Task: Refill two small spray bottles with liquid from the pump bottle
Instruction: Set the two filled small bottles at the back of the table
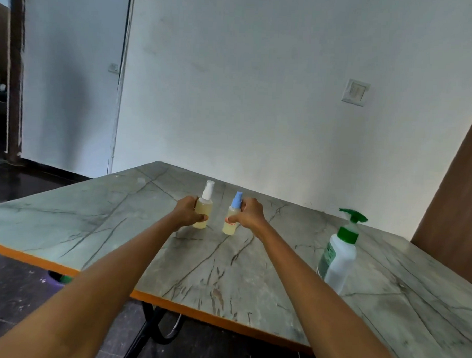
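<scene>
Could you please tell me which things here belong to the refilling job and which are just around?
Job: white-capped spray bottle, left hand; blue-capped spray bottle, right hand; pump bottle.
Around: table, wall switch.

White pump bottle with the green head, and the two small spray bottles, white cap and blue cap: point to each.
White pump bottle (339, 260), head view, on its body.
White-capped spray bottle (204, 208), head view, liquid-filled body.
Blue-capped spray bottle (237, 199), head view, blue cap.
</scene>
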Demonstrator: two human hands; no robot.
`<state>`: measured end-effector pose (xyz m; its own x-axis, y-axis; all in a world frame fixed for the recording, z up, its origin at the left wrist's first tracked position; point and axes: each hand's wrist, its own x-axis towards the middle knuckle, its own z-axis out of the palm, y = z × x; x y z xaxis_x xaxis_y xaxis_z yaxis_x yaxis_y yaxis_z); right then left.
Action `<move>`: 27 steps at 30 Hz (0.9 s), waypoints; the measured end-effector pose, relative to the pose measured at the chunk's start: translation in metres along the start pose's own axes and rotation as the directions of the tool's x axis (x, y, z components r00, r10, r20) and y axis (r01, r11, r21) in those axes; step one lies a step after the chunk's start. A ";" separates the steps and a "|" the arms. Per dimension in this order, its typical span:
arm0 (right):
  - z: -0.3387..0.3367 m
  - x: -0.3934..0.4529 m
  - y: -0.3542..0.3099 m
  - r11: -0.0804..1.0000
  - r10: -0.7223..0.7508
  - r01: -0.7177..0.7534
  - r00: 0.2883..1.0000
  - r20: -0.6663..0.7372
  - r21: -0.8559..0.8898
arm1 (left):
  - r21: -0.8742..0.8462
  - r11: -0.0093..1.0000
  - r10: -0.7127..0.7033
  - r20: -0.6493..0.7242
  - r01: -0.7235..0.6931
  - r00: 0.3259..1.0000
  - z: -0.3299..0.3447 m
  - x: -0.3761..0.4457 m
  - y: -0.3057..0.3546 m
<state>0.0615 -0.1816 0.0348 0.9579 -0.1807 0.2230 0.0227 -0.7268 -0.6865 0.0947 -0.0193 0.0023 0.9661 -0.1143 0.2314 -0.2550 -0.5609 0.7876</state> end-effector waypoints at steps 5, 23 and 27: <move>0.009 0.020 0.004 0.999 0.039 -0.039 0.999 -0.004 0.014 | 0.009 1.000 -0.003 0.048 0.003 0.999 0.007 0.022 0.003; 0.021 0.153 0.039 0.982 0.177 -0.168 0.978 -0.111 0.086 | 0.068 0.998 -0.001 0.029 -0.001 1.000 0.048 0.152 -0.006; 0.027 0.189 0.045 0.982 0.179 -0.170 0.977 -0.118 0.080 | 0.076 0.997 0.023 0.024 -0.025 0.999 0.061 0.190 -0.011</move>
<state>0.2508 -0.2302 0.0274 0.9058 -0.3848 0.1771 -0.1178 -0.6304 -0.7673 0.2834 -0.0852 0.0028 0.9607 -0.1466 0.2356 -0.2749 -0.6186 0.7361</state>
